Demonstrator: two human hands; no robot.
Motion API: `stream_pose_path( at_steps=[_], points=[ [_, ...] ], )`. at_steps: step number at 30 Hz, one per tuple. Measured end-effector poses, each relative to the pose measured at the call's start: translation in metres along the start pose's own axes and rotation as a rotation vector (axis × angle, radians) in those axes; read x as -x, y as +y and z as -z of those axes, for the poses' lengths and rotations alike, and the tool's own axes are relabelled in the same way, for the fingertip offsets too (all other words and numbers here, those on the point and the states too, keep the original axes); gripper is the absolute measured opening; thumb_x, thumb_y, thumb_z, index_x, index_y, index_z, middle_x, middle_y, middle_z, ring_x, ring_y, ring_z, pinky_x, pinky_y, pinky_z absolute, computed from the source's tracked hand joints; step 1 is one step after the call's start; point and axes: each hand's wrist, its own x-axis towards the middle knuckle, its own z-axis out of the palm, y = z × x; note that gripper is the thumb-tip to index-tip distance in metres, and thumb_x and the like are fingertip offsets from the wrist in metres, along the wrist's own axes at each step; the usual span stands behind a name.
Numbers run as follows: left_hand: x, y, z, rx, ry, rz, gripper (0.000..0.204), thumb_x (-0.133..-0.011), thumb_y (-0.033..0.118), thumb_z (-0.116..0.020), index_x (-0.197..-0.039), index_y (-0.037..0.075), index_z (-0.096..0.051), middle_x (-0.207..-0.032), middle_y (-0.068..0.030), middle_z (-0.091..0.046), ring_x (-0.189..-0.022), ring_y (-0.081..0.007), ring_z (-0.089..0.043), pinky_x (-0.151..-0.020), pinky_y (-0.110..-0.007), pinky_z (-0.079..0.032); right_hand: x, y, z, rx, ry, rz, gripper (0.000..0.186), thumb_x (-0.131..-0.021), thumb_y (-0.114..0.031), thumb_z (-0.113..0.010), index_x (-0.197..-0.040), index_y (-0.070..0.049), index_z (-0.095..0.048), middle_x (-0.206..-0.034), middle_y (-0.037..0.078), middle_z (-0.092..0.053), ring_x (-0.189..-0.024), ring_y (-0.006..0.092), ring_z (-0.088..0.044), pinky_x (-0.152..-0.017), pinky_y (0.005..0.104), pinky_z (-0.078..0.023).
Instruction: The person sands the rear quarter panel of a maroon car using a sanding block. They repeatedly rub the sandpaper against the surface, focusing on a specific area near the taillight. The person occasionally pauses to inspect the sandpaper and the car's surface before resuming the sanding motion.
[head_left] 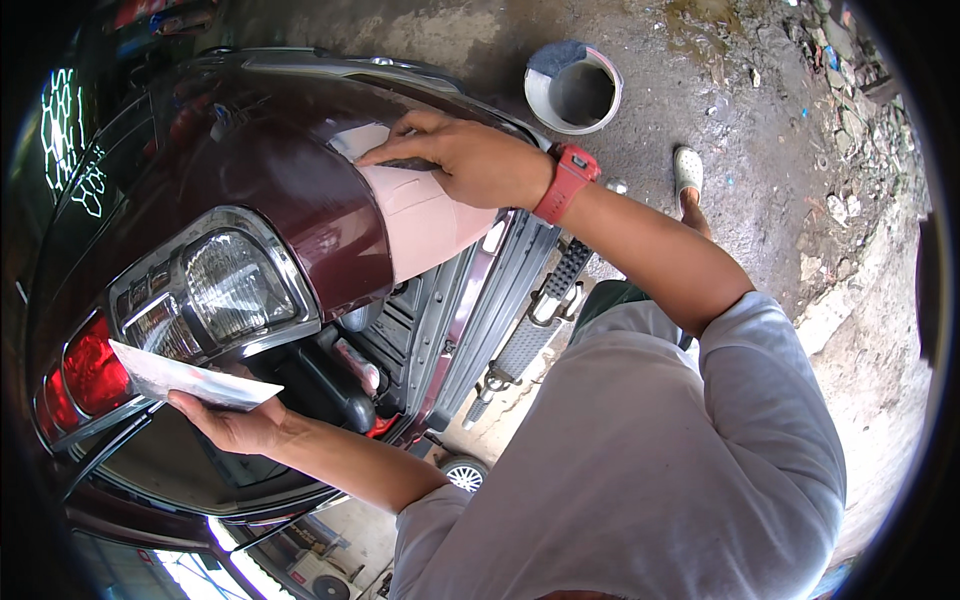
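Note:
My left hand (235, 425) holds a thin flat white board (195, 378) from below, near the vehicle's tail light (95, 370). Greyish smears show on the board. My right hand (480, 165) bends over the maroon body panel (320, 205), its fingers closed on a thin, dark-edged putty spreader (408, 164). Most of that spreader is hidden under the fingers. Matte pinkish filler (420, 215) covers the panel's end below the hand. Just beyond the fingertips lies a pale grey patch (357, 140). A red watch (570, 185) is on my right wrist.
A chrome-rimmed lamp (235, 280) sits between my hands. The open door gap shows a grey ribbed sill (440, 320) with a black step bar (525, 345) alongside. On the wet concrete stands a white bucket (572, 88) with a dark cloth over its rim. Rubble lines the right side.

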Motion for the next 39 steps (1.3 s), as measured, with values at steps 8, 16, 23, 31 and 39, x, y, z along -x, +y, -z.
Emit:
stream_pose_path(
  at_steps=[8,16,23,31,39],
  points=[
    [0.003,0.000,-0.009,0.042,-0.029,-0.021,0.062,-0.101,0.030,-0.062,-0.150,-0.005,-0.043,-0.147,-0.0197,-0.052,-0.133,-0.0306,-0.052,-0.117,-0.049,-0.039,0.037,-0.019,-0.032,0.086,0.194,-0.052,0.084,-0.072,0.017,-0.063,-0.142,-0.030,-0.061,-0.139,0.013,-0.051,-0.127,0.0363,-0.055,-0.102,0.0414,-0.052],
    [-0.003,-0.001,0.002,0.050,-0.030,-0.003,0.060,-0.102,0.030,-0.061,-0.148,-0.005,-0.045,-0.144,-0.0201,-0.054,-0.131,-0.0296,-0.054,-0.115,-0.048,-0.041,0.057,-0.041,-0.052,0.121,0.272,-0.113,0.089,-0.069,0.021,-0.060,-0.144,-0.028,-0.059,-0.142,0.016,-0.045,-0.134,0.0406,-0.046,-0.106,0.0442,-0.052],
    [0.003,-0.001,-0.010,0.094,-0.080,-0.030,0.057,-0.103,0.029,-0.061,-0.147,-0.005,-0.046,-0.138,-0.0184,-0.057,-0.124,-0.0263,-0.058,-0.111,-0.046,-0.045,0.067,-0.048,-0.074,0.228,0.320,-0.140,0.092,-0.070,0.021,-0.059,-0.148,-0.028,-0.054,-0.146,0.017,-0.038,-0.140,0.0458,-0.038,-0.110,0.0484,-0.048],
    [-0.001,-0.003,-0.003,0.138,-0.118,-0.037,0.051,-0.103,0.028,-0.060,-0.141,-0.006,-0.053,-0.133,-0.0179,-0.062,-0.120,-0.0251,-0.061,-0.106,-0.042,-0.047,0.073,-0.052,-0.094,0.180,0.377,-0.178,0.080,-0.075,0.013,-0.060,-0.145,-0.026,-0.058,-0.144,0.020,-0.042,-0.137,0.0529,-0.036,-0.115,0.0607,-0.034],
    [-0.011,-0.007,0.012,0.198,-0.233,-0.006,0.045,-0.102,0.024,-0.063,-0.135,-0.005,-0.057,-0.117,-0.0133,-0.067,-0.095,-0.0181,-0.068,-0.078,-0.029,-0.057,0.085,-0.053,-0.117,0.204,0.425,-0.179,0.080,-0.075,0.012,-0.058,-0.146,-0.025,-0.058,-0.143,0.024,-0.041,-0.139,0.0549,-0.034,-0.116,0.0635,-0.031]
  ],
)
